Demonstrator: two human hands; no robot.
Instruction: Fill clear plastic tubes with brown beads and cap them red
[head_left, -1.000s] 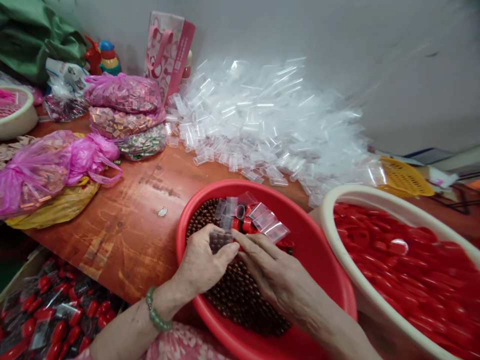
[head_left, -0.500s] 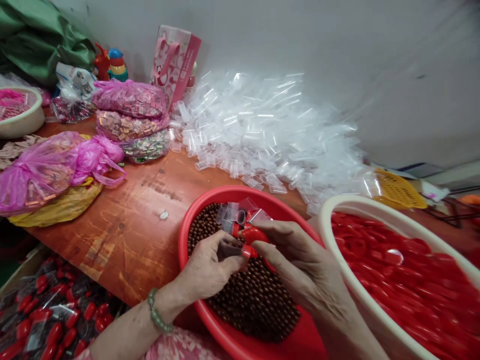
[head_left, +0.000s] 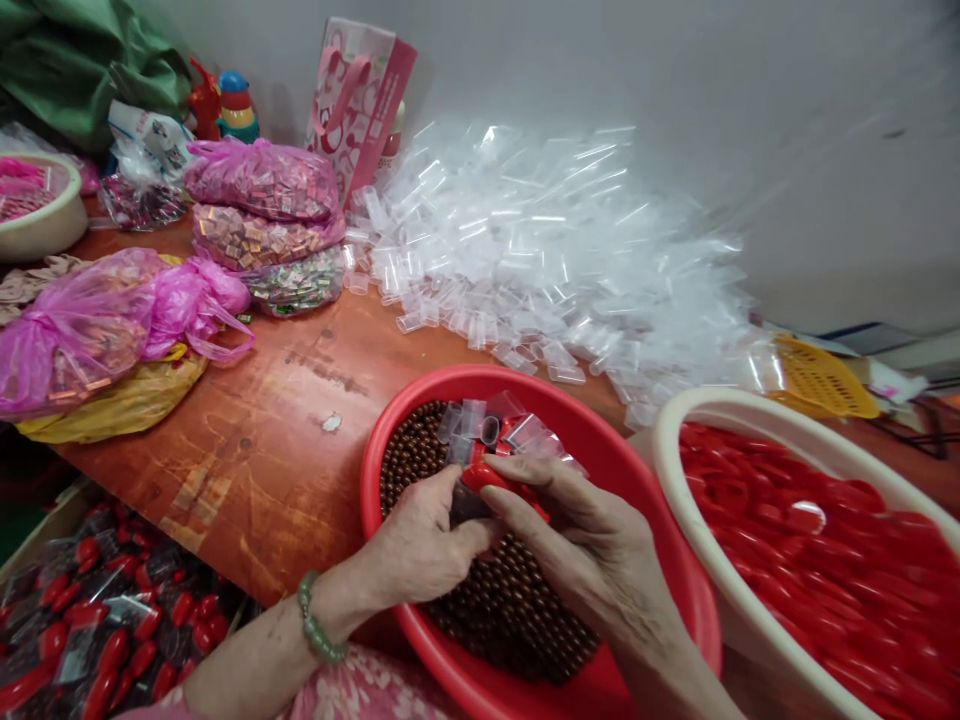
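Observation:
My left hand (head_left: 424, 545) wears a green bead bracelet (head_left: 319, 620) and grips a small clear plastic case (head_left: 468, 506), which looks dark inside. Against the top of that case, my right hand (head_left: 600, 545) pinches a red plastic cap (head_left: 480, 476) between thumb and fingers. Whether the cap is fully seated is hidden by the fingers. Both hands are over a red basin (head_left: 480, 374) holding many shiny brown beads (head_left: 517, 620). Several more clear cases (head_left: 472, 418) lie on the beads just beyond the fingers.
A cream basin (head_left: 667, 440) of red caps (head_left: 810, 560) stands at right. Behind lies a heap of clear cases (head_left: 525, 260) near a yellow basket (head_left: 825, 380). Pink bags (head_left: 262, 180) sit at left on the table (head_left: 300, 400). Red-capped cases (head_left: 112, 620) fill a box lower left.
The red cap and the case have come together; before, a gap showed between the right hand's red cap and the case with a red tip in the left hand. The view has shifted slightly.

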